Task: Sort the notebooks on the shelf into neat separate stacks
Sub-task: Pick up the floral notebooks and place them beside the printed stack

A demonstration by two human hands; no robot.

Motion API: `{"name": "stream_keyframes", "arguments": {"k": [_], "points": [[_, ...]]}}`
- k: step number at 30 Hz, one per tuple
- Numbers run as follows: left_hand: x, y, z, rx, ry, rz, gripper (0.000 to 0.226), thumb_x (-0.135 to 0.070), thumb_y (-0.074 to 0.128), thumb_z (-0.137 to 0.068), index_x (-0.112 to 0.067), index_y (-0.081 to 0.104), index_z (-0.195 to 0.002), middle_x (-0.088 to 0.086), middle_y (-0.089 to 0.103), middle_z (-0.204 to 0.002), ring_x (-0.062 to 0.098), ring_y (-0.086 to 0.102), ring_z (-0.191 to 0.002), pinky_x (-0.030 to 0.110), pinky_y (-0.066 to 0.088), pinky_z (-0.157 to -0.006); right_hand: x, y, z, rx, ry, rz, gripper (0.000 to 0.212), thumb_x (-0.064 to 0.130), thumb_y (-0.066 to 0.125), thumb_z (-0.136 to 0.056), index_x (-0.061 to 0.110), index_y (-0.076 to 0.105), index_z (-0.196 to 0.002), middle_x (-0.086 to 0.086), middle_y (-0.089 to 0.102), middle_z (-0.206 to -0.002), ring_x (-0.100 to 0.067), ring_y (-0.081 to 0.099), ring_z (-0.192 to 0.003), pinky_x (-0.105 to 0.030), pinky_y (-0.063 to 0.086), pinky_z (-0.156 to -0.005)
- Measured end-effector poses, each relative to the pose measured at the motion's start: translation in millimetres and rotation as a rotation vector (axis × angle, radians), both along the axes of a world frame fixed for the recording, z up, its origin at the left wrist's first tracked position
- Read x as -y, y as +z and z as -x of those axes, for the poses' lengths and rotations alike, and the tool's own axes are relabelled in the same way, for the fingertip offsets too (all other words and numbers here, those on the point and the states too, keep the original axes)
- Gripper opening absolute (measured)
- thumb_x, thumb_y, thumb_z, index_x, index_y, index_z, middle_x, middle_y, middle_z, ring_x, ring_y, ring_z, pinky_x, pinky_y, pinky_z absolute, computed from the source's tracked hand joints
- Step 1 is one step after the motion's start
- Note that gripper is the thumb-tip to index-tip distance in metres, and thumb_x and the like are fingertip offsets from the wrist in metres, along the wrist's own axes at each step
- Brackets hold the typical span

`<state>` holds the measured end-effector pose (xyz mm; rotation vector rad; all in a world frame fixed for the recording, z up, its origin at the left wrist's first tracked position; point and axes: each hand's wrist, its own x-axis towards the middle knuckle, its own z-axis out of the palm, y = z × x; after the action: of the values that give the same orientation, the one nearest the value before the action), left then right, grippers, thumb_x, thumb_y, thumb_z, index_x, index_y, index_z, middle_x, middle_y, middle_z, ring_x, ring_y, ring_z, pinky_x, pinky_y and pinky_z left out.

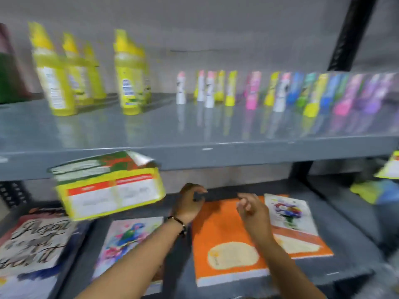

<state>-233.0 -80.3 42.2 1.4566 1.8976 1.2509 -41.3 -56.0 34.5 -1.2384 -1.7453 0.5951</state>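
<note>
Item: lower shelf (336, 214), notebooks in sorting. Landmark: the orange notebook (222, 240), lying flat near the middle of the shelf.

Step in hand, as judged: between placements. Separate piles are already laid out; both hands are empty over the back of the shelf, apparently reaching for the next book or about to square a pile.

Left hand (190, 203): just above the orange notebook's far left corner; fingers curled into a loose half-open claw, thumb apart from them. It holds nothing; whether the fingertips touch the shelf cannot be told through the blur.

Right hand (252, 210): over the orange notebook's upper right part; fingers (245, 198) loosely spread and slightly bent, grasping nothing.

Other stock:
- Flower-cover notebook (289, 214), touching the orange notebook's right edge, on an orange-trimmed book beneath.
- Parrot-cover notebook (127, 238), left of the orange one, partly under the left forearm.
- Lettered-cover notebook (32, 240), further left.
- Yellow-bordered notebook bundle (112, 188), up and left, tilted; its support is unclear.

Next move calls for: choosing one pile, closing the fingers on a cover edge, and aligning edges without dragging neighbours.
</note>
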Motion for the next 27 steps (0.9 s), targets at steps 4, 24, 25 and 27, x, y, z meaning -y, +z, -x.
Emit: {"name": "stream_keyframes", "arguments": {"k": [4, 24, 25, 27], "points": [[-54.0, -12.8, -92.0, 0.049, -0.112, -0.029, 0.022, -0.002, 0.060, -0.072, -0.010, 0.068, -0.092, 0.008, 0.068, -0.098, 0.006, 0.064, -0.089, 0.024, 0.047, -0.085, -44.2, -8.4, -89.3, 0.152, -0.123, 0.188, 0.018, 0.007, 0.068, -0.073, 0.007, 0.065, -0.091, -0.015, 0.068, -0.091, -0.033, 0.064, -0.088, -0.039, 0.051, -0.080], [-167.0, -40.6, -203.7, 0.008, -0.148, 0.607, 0.059, -0.027, 0.067, -0.079, -0.007, 0.043, -0.129, 0.012, 0.055, -0.131, 0.027, 0.056, -0.116, 0.035, 0.048, -0.099, -106.3, -50.4, -200.3, 0.406, -0.024, 0.549, 0.084, 0.029, 0.074, -0.061, 0.025, 0.034, -0.134, -0.009, 0.030, -0.139, -0.027, 0.036, -0.128, -0.035, 0.040, -0.105], [-166.3, -40.1, -200.6, 0.068, -0.137, 0.590, 0.055, -0.025, 0.068, -0.079, -0.006, 0.047, -0.126, 0.014, 0.057, -0.129, 0.028, 0.057, -0.115, 0.039, 0.048, -0.099, -106.6, -46.8, -202.2, 0.358, -0.016, 0.542, 0.082, 0.019, 0.074, -0.064, 0.024, 0.033, -0.135, -0.009, 0.027, -0.140, -0.027, 0.037, -0.128, -0.032, 0.040, -0.105], [-165.2, -38.1, -194.7, 0.195, -0.122, 0.531, 0.043, -0.017, 0.069, -0.078, -0.004, 0.055, -0.117, 0.018, 0.061, -0.124, 0.031, 0.059, -0.111, 0.044, 0.049, -0.099, -105.9, -38.6, -204.2, 0.300, 0.004, 0.484, 0.078, 0.006, 0.070, -0.064, 0.026, 0.036, -0.132, -0.009, 0.029, -0.135, -0.027, 0.041, -0.123, -0.030, 0.046, -0.095]]}}
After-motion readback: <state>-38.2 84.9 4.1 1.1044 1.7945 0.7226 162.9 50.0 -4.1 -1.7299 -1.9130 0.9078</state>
